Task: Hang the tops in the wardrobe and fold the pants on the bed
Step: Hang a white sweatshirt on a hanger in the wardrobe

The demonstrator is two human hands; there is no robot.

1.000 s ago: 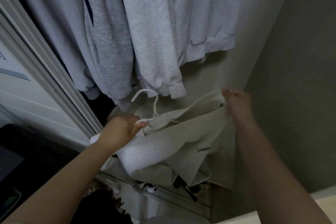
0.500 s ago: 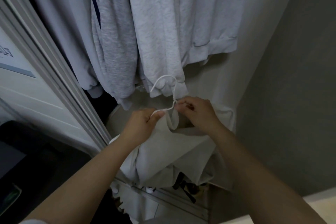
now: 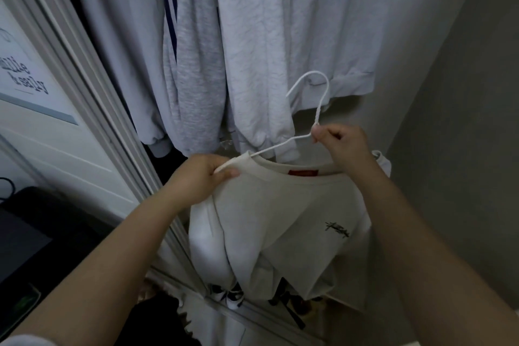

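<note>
A cream top (image 3: pixel 283 222) with a red neck label and a small black chest logo hangs in front of the open wardrobe. A white wire hanger (image 3: pixel 317 104) pokes out of its neckline, hook upward. My left hand (image 3: pixel 202 180) pinches the left side of the collar over the hanger's arm. My right hand (image 3: pixel 342 146) pinches the hanger at the base of its hook, above the right side of the collar. The hanger's lower part is hidden inside the top.
Several grey and white sweatshirts (image 3: pixel 252 50) hang on the rail above. The wardrobe's sliding door frame (image 3: pixel 92 98) runs diagonally on the left. A grey wall (image 3: pixel 463 121) closes in on the right. Shoes (image 3: pixel 230 293) lie on the wardrobe floor below.
The top went from bunched to spread on the hanger. My right hand moved from the fabric's far edge to the hanger's neck and lifted it; the hook rose and shifted right.
</note>
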